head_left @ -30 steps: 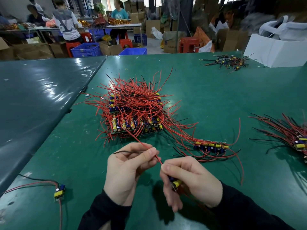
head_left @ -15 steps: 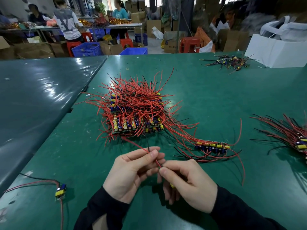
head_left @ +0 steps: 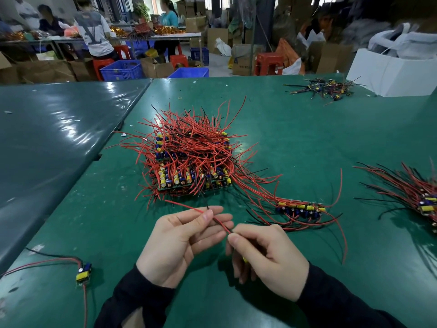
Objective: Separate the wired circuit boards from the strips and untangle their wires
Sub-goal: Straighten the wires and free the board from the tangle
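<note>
Green table, wire straighter (slightly)

Both hands sit at the near edge of the table, the left hand just left of the right hand, a wire spanning between them. Behind them lies the stacked board pile. A board strip lies right of the pile. A single board lies near left; another bundle lies at the right edge; a small heap lies far right.

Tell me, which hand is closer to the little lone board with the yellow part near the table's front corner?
Left. The left hand is the nearer one, to the right of the lone board with bare mat between. The right hand lies farther right, beyond the left hand.
</note>
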The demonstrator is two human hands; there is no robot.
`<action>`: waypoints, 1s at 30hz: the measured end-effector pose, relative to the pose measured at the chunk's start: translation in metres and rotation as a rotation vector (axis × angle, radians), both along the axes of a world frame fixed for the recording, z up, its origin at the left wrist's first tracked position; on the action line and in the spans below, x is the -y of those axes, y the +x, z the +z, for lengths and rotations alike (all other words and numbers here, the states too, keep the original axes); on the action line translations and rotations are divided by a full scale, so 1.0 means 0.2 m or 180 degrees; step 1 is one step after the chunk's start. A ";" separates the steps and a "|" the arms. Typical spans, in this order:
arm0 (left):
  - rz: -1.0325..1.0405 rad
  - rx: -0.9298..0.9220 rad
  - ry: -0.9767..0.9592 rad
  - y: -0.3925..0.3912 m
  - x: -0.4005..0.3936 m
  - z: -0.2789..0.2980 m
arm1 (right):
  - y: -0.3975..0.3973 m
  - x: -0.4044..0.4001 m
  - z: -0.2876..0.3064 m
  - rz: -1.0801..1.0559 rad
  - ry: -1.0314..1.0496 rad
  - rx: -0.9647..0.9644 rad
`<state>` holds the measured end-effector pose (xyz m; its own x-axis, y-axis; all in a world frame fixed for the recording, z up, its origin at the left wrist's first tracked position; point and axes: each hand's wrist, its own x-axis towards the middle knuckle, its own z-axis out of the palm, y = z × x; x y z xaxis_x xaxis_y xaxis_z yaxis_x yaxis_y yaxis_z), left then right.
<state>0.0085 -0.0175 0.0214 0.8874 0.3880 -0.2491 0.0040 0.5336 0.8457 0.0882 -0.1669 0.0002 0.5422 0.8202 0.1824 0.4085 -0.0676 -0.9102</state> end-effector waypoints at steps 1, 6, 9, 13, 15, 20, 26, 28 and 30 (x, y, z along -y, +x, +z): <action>0.0010 0.0046 0.0068 0.00 0.00 0.00 | 0.01 0.00 -0.01 -0.0086 -0.0016 0.0189; 0.0745 0.0014 0.1971 0.00 0.06 -0.03 | 0.02 -0.01 -0.04 -0.0419 -0.0265 0.1054; 0.1143 0.0212 0.3471 0.00 0.07 -0.05 | 0.04 0.00 -0.05 -0.0676 -0.0345 0.1145; 0.0897 0.0407 0.2411 0.00 0.07 -0.03 | 0.03 0.00 -0.05 -0.0709 -0.0279 0.1134; 0.0795 0.0363 0.1901 0.00 0.06 -0.03 | 0.02 0.00 -0.04 -0.0638 -0.0222 0.1187; 0.0684 0.0195 0.0982 0.01 0.02 -0.03 | 0.01 0.00 -0.03 -0.0490 -0.0148 0.1310; 0.0784 0.0155 0.1038 0.01 0.02 -0.03 | 0.00 -0.01 -0.03 -0.0505 -0.0237 0.1487; 0.0745 0.0106 0.0877 0.01 0.02 -0.04 | -0.01 -0.01 -0.03 -0.0508 -0.0254 0.1568; 0.0705 0.0044 0.0463 0.01 0.02 -0.04 | -0.01 -0.01 -0.03 -0.0501 -0.0252 0.1629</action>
<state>0.0114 -0.0224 0.0125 0.7798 0.6039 -0.1649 -0.1113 0.3929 0.9128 0.0858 -0.1657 -0.0065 0.5178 0.7581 0.3964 0.7778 -0.2241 -0.5872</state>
